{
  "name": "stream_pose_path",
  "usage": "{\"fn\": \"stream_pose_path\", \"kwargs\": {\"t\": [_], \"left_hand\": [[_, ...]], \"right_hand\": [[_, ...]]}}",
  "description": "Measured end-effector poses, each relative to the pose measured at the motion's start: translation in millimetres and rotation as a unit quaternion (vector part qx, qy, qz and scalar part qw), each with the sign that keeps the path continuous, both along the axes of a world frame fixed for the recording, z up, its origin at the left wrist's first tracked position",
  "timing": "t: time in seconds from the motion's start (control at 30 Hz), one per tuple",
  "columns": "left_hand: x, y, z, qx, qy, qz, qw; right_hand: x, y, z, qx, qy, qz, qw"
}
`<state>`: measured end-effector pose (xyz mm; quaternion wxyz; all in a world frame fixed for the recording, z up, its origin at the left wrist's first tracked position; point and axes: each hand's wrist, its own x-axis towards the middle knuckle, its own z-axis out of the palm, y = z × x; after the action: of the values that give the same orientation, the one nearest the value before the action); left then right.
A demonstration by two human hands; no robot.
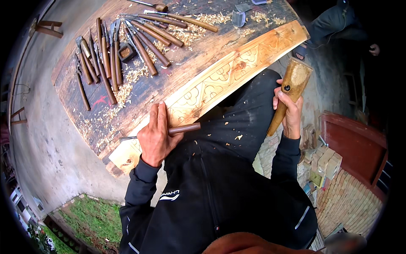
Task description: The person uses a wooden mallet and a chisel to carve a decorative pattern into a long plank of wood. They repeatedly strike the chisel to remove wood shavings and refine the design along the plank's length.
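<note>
A long pale wooden board (207,94), carved with flower and triangle patterns, lies along the near edge of the workbench. My left hand (154,139) rests on its left part, two fingers stretched out over the wood. Tucked in that hand is a carving chisel (185,128); its brown handle sticks out to the right and its thin metal blade to the left. At the right, off the board, my right hand (292,109) is closed around a wooden mallet (297,77). The mallet's broad head points up and has a dark knot or hole.
Several wood-handled carving tools (113,63) fan out over the dark bench (186,63) among shavings (127,86). A small dark box (126,53) sits between them. Stacked wood blocks (325,161) and a red panel (353,146) are at right. Another person (338,25) is at the far right.
</note>
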<state>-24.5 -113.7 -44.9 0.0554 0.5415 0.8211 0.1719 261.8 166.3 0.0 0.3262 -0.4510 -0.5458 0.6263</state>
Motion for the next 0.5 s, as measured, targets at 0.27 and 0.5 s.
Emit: {"fn": "stream_pose_path", "kwargs": {"t": [0.27,0.5], "left_hand": [[1,18,-5,0.018,0.010,0.002,1.000],[-1,27,12,0.085,-0.047,-0.030,0.995]], "right_hand": [[-6,-4,3,0.018,-0.021,-0.001,1.000],[-7,-4,3,0.028,-0.025,0.005,0.999]]}}
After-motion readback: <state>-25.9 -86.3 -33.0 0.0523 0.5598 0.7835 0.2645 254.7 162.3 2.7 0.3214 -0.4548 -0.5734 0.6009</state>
